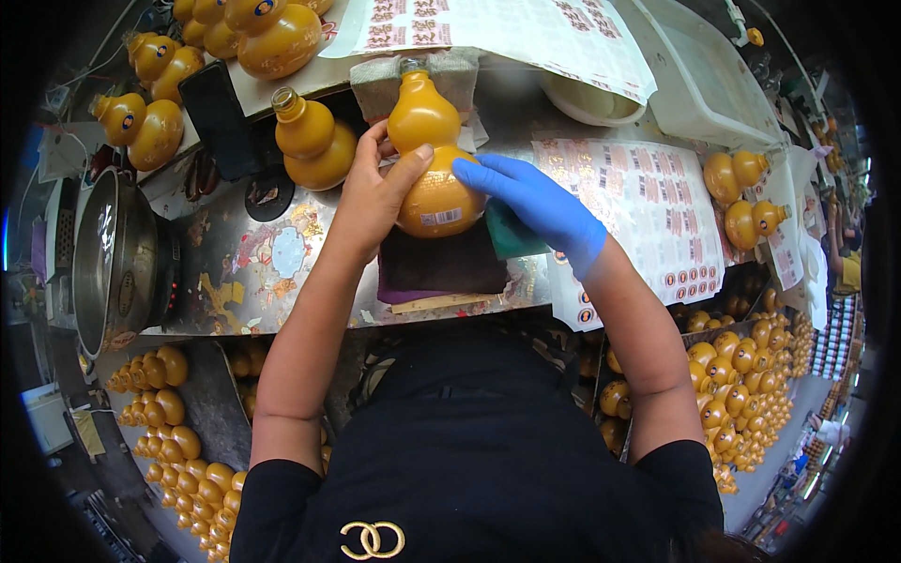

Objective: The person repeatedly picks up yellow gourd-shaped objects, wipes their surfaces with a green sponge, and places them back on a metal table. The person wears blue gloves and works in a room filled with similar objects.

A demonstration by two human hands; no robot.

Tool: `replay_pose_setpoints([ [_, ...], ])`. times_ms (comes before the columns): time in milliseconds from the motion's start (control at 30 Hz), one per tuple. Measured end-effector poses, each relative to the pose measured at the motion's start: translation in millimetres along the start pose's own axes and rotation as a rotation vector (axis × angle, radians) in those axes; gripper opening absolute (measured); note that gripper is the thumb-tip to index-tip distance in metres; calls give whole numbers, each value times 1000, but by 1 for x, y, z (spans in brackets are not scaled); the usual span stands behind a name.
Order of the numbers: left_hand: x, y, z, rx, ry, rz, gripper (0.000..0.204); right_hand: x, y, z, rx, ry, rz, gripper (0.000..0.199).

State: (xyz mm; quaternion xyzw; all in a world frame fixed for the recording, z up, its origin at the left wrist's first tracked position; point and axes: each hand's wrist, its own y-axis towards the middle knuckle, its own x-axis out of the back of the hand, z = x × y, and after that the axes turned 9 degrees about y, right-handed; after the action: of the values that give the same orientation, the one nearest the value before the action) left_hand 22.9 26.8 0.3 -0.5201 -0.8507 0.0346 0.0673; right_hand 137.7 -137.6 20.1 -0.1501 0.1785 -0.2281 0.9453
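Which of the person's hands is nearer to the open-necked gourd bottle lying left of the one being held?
Left. The bare left hand lies just right of that open-necked bottle; the blue-gloved right hand is beyond the held bottle.
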Motion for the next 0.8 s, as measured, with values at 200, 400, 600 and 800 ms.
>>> replay_pose_setpoints([
  [200, 2, -6, -9, 68, -177, 96, 80, 3, -3, 12, -119, -131, -53, 65],
  [400, 0, -6, -12, 47, -70, 108, 80, 4, -1, -1, 32, -133, -31, 65],
  [600, 3, -3, -11, 72, -116, 121, 78, -2, -2, 13, -53, -218, -53, 70],
  [800, 8, -12, -4, 51, -108, 161, 75, 7, 13, -9, 0, -117, 40, 70],
])
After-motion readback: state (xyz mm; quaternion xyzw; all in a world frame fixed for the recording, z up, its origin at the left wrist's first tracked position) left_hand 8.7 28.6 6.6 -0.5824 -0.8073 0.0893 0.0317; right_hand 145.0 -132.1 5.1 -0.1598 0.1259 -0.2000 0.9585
